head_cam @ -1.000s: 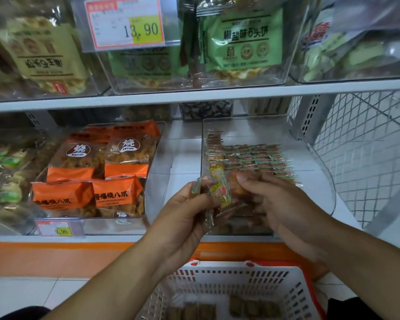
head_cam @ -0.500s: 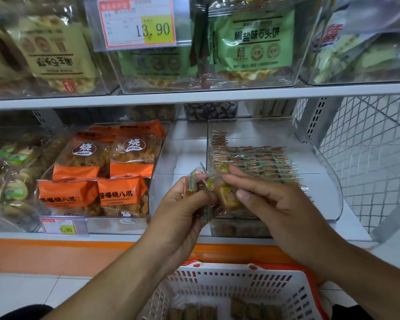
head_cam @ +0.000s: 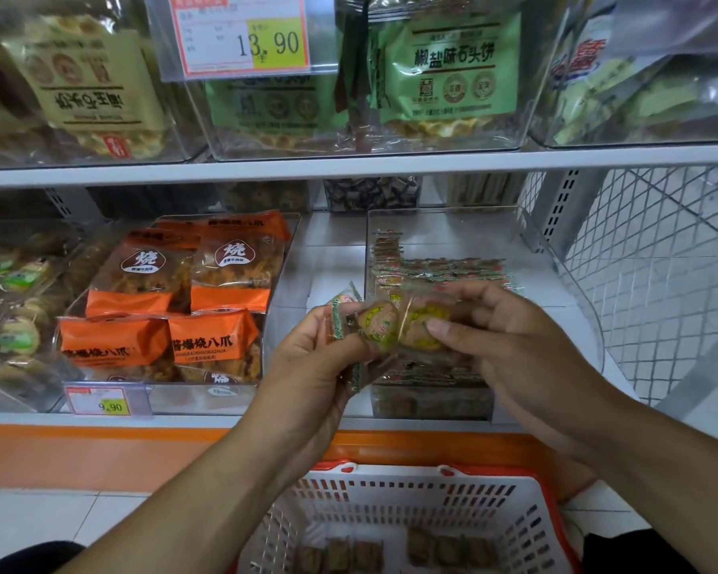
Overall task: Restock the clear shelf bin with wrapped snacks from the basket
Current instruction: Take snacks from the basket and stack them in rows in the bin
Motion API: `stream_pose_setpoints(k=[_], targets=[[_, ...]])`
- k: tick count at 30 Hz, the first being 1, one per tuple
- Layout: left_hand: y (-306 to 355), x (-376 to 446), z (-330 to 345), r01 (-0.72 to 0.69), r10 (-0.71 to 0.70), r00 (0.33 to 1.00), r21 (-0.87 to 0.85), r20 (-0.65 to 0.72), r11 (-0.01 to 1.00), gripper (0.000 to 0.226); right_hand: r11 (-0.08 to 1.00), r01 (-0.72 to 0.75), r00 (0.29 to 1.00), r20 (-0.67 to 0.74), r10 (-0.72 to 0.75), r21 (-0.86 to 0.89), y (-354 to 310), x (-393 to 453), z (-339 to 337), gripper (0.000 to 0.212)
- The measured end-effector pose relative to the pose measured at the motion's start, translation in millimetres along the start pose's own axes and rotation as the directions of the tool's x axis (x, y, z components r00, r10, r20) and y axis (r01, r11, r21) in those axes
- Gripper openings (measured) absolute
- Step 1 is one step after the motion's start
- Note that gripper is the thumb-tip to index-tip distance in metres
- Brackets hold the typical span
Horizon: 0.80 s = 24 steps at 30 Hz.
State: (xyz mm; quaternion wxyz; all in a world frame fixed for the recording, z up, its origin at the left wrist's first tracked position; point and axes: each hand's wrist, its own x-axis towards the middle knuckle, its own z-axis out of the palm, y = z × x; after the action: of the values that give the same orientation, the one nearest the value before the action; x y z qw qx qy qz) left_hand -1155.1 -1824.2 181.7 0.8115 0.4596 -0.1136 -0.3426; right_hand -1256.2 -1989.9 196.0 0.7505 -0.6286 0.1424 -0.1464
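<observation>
Both forearms are reaching forward; the left hand (head_cam: 324, 358) and right hand (head_cam: 510, 350) are meeting, fingers (head_cam: 452, 329) curling inward in a pinch.
</observation>
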Motion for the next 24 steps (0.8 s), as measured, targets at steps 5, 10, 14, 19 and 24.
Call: stream_pose_setpoints(k=[5, 10, 14, 19, 24], targets=[[2, 0, 1, -0.041, 0.041, 0.999, -0.032, -0.002, 0.999, 0.049, 0.916, -0.148, 0.989, 0.048, 0.141, 0.374, -9, 1, 0, 0.028], [-2, 1, 0, -0.064, 0.064, 0.997, 0.009, 0.035, 0.998, 0.050, 0.879, -0.347, 0.938, 0.108, 0.330, 0.328, 1, -10, 14, 0.038], [-5, 1, -3, -0.103, 0.095, 0.993, 0.115, 0.073, 0.988, 0.046, 0.857, -0.421, 0.905, 0.199, 0.375, 0.297, 6, -19, 25, 0.051], [-4, 1, -6, -0.157, 0.144, 0.987, 0.216, 0.073, 0.964, 0.047, 0.898, -0.318, 0.948, 0.120, 0.295, 0.305, 5, -14, 18, 0.043], [1, -1, -8, -0.136, 0.111, 0.989, 0.298, 0.100, 0.945, 0.063, 0.964, -0.140, 0.990, 0.059, 0.130, 0.227, -10, -2, 3, 0.021]])
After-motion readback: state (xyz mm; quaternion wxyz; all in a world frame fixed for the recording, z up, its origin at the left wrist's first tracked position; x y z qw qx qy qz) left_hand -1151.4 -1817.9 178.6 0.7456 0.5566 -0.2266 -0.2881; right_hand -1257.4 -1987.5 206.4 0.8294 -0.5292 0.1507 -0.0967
